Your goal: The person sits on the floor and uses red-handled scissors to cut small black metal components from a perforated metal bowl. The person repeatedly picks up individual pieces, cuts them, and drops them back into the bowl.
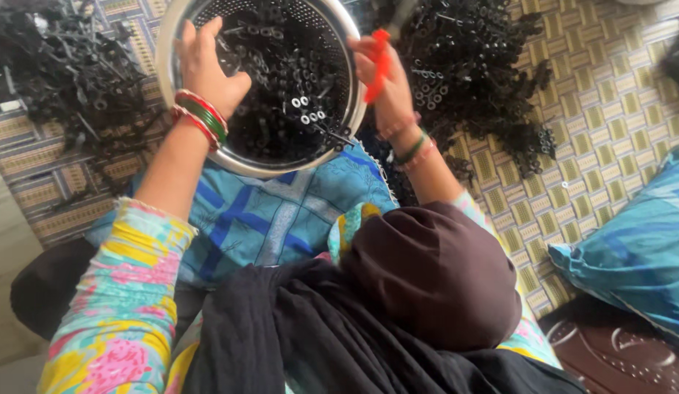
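A steel colander (pixel 237 162) sits on a blue patterned cloth (pixel 266 211) over my lap, partly filled with small black tube-like parts (pixel 288 87). My left hand (pixel 208 69), with red and green bangles at the wrist, reaches inside the colander near its left wall, fingers spread over the parts. At the colander's right rim, my right hand (pixel 383 91) is closed around a thin orange tool (pixel 381 62). What the tool's tip touches is hidden.
Heaps of the same black parts lie on the woven mat (pixel 595 109), one at the right (pixel 471 66) and one at the left (pixel 55 66). A blue cushion (pixel 631 248) lies at the right edge. A dark headscarf (pixel 427 277) fills the lower middle.
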